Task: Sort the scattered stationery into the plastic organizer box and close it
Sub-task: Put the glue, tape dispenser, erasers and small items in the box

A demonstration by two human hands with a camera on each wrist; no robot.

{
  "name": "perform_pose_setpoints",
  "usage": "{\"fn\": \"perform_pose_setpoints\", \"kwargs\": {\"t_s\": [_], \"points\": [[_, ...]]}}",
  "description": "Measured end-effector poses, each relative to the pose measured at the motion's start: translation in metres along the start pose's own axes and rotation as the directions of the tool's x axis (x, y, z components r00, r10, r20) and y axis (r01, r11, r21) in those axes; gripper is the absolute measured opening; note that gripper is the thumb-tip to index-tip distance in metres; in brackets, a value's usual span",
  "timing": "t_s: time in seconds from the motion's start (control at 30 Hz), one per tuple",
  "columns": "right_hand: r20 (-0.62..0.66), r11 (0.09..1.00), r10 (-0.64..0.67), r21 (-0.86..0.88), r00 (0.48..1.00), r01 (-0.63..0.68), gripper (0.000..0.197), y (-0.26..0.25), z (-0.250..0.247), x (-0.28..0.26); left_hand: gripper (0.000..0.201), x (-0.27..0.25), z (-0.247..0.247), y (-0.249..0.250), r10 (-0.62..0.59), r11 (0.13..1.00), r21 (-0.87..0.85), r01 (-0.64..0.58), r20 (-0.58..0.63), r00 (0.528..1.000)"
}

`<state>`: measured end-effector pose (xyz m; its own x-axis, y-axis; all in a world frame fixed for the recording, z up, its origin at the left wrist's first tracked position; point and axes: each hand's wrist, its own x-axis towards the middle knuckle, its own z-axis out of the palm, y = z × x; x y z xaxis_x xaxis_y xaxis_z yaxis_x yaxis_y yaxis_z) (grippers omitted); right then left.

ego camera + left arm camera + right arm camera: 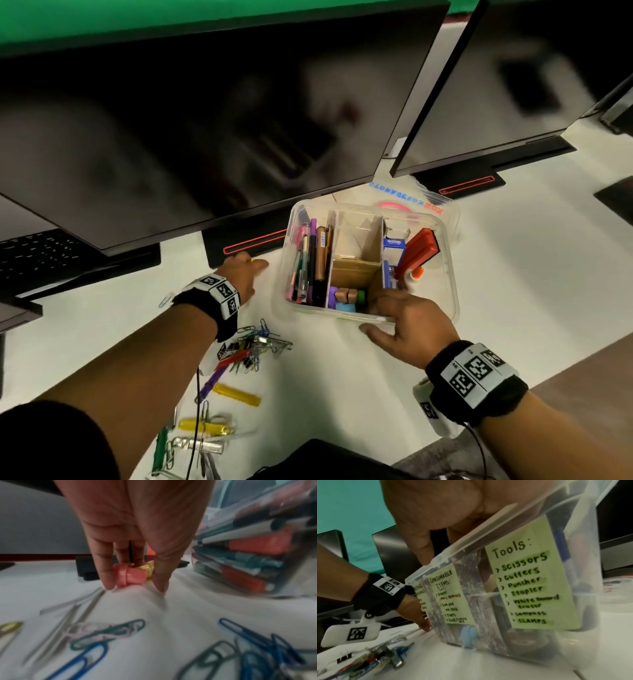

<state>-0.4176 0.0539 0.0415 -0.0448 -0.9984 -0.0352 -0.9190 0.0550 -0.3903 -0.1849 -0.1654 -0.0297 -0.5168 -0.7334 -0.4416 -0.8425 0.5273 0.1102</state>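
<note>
Desk [513, 274] under dark monitors [205, 120]. Clear organizer box [452, 274] at centre, lid off, pens [310, 260] in left compartment. Right hand [404, 325] grips near rim; right wrist view alone shows green labels [530, 585] on its wall. Left hand [241, 270] beside box; left wrist view alone shows fingers [104, 566] pinching pink cap-like piece [130, 578], yellow piece [149, 568] behind. Paper clips [253, 346] scattered nearer.

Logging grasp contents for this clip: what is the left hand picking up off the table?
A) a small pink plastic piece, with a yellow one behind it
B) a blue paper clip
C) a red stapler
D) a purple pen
A: the left wrist view shows the left hand pinching the pink piece, with the yellow piece just behind.
</note>
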Motion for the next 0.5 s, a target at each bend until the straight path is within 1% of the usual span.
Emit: {"fn": "perform_pose_setpoints", "kwargs": {"t_s": [0.1,0.17,0.2,0.27,0.33,0.4,0.43,0.47,0.5], "points": [[0.024,1.000,-0.021,-0.023,0.999,0.022,0.025,0.001,0.001,0.000,0.052,0.005,0.006,0.005,0.002,0.999,0.038,-0.001,-0.028,1.000],[0.029,0.999,-0.019,-0.026,0.999,0.020,0.020,0.002,0.001,0.002,0.045,0.003,0.005,0.007,0.010,1.000,0.005,-0.009,-0.060,0.998],[0.032,0.999,-0.019,-0.029,0.999,0.020,0.019,0.002,0.001,0.002,0.043,0.000,0.004,0.008,0.001,0.999,-0.035,-0.003,-0.069,0.998],[0.034,1.000,-0.014,-0.021,0.999,0.015,0.019,0.002,0.001,0.003,0.043,-0.008,-0.005,0.006,-0.054,0.983,-0.182,0.032,-0.115,0.992],[0.021,1.000,-0.014,-0.011,1.000,0.014,0.018,0.002,0.001,0.003,0.042,-0.020,-0.023,0.007,-0.130,0.933,-0.357,0.038,-0.237,0.963],[-0.001,0.999,-0.026,-0.020,1.000,0.026,0.017,0.003,0.004,0.003,0.040,-0.037,-0.047,0.017,-0.180,0.883,-0.469,-0.023,-0.383,0.906],[-0.020,0.999,-0.034,-0.019,0.999,0.034,0.015,0.004,0.005,0.003,0.040,-0.047,-0.060,0.027,-0.166,0.867,-0.491,-0.086,-0.447,0.879],[-0.044,0.999,-0.037,-0.008,0.998,0.037,0.014,0.006,0.006,0.003,0.040,-0.058,-0.070,0.038,-0.117,0.854,-0.493,-0.167,-0.494,0.861],[-0.069,0.999,-0.036,0.010,0.997,0.037,0.015,0.007,0.006,0.002,0.040,-0.069,-0.079,0.051,-0.038,0.842,-0.478,-0.252,-0.518,0.854]]}}
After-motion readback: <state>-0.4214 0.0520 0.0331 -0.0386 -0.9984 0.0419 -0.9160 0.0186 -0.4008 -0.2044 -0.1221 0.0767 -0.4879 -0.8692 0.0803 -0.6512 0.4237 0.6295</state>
